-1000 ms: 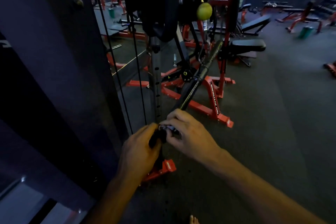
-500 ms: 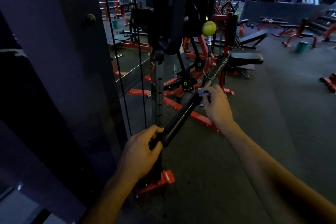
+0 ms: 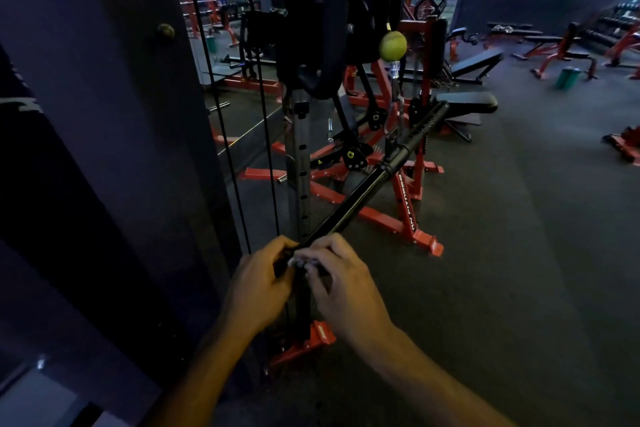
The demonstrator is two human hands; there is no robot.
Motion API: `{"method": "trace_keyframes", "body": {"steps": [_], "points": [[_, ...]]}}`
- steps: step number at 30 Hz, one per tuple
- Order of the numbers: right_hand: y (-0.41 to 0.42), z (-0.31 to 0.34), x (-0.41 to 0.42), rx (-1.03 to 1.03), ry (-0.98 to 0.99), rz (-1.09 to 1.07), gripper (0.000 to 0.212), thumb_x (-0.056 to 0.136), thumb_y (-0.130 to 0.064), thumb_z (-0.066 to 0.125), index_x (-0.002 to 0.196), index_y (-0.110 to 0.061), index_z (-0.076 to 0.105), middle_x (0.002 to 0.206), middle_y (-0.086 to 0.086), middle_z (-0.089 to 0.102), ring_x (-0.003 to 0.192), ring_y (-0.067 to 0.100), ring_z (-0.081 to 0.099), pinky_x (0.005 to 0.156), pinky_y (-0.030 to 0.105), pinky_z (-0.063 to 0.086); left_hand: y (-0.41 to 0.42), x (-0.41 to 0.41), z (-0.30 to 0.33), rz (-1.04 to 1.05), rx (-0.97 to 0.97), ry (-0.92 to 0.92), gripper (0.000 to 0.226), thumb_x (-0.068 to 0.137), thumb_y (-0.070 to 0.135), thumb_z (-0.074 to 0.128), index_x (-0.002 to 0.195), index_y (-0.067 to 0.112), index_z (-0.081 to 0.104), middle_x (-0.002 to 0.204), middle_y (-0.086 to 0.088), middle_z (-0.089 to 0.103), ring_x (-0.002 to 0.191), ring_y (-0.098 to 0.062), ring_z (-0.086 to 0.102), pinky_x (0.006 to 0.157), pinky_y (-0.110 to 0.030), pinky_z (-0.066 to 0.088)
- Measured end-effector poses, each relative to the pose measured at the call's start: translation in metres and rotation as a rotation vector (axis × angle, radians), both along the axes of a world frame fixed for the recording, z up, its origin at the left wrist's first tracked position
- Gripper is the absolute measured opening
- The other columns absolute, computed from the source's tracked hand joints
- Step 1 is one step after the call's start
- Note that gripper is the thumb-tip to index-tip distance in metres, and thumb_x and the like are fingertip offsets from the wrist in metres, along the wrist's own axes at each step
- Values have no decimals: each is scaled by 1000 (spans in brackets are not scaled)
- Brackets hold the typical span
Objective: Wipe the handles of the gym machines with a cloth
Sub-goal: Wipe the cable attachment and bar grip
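Item: bar handle (image 3: pixel 377 180), black, long, hung from a cable attachment under a yellow-green ball (image 3: pixel 392 45); slanted from near centre up toward far right, far end just in front of a black bench pad (image 3: pixel 467 103).

Left hand (image 3: pixel 258 284): curled round the near end of the bar, steadying it.

Right hand (image 3: pixel 341 282): fingers bent, pinching a small pale cloth (image 3: pixel 300 263) against the bar just beside the left hand. Cloth mostly hidden; only a light scrap visible between the two hands.

Surroundings: dark panel and two black cables (image 3: pixel 242 149) at left; perforated upright post (image 3: pixel 300 166) behind the bar; red machine frame (image 3: pixel 408 208) on the dark floor at centre; benches and red racks well apart at far right.

Progress, as judged: wiping in hand at the near end of this bar. No way to tell from surface appearance how much of its length is already clean; far grip not under the cloth at present. Other machines' handles across the room presumably outstanding.
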State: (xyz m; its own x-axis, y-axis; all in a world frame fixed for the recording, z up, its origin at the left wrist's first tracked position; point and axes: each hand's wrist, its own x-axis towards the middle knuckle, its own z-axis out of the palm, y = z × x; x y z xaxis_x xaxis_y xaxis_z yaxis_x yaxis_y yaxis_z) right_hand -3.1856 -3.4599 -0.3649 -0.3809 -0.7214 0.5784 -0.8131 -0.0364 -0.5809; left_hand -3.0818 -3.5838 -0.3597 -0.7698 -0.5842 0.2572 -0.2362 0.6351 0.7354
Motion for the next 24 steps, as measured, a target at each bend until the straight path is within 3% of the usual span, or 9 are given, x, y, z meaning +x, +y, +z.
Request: {"method": "trace_keyframes", "body": {"steps": [4,9,11,13,15,19,24], "points": [[-1,-4,-3,44,84,30,23,95,-12,63,117,-9,69,113,-1,53,99,5,56,88,15,50,-3,1,-1,-13,66,-15,19,94,6,65,97,24,69,76,17,69,70,-2,66,57,-23,48],[0,5,-58,100,170,-113,28,92,-16,56,117,-15,68,120,-5,50,102,-5,48,95,5,41,-3,2,-3,14,360,-4,22,102,0,57,98,17,69,73,-6,72,60,-17,69,58,-33,59],[0,8,-100,111,130,-250,25,92,-14,59,115,-16,69,121,-9,48,102,-5,48,97,18,50,-5,3,-2,13,415,3,23,102,-3,54,99,14,69,71,-8,70,59,-20,67,57,-35,59],[0,14,-136,113,68,-384,24,92,-9,63,114,-16,70,119,-12,47,104,-1,49,98,33,53,-5,5,0,6,422,1,23,102,-4,54,99,14,69,71,-7,70,59,-21,67,57,-34,58],[2,20,-157,28,-8,-459,24,92,-7,66,114,-16,70,115,-12,51,104,4,53,96,38,55,-2,7,1,9,420,-10,23,102,-3,54,98,15,69,71,-7,70,59,-21,66,56,-32,57],[-7,28,-153,-129,-78,-401,22,94,-15,66,116,-17,69,115,-4,60,105,6,59,94,33,56,2,11,2,30,425,-16,22,102,-3,54,99,13,69,69,-6,69,58,-19,65,56,-33,58],[-28,21,-124,-98,-120,-351,17,96,-17,64,112,-20,70,113,-6,60,103,-1,56,96,30,53,8,11,2,45,411,-25,23,102,-4,53,99,12,68,68,-6,68,57,-20,63,55,-34,57]]}}
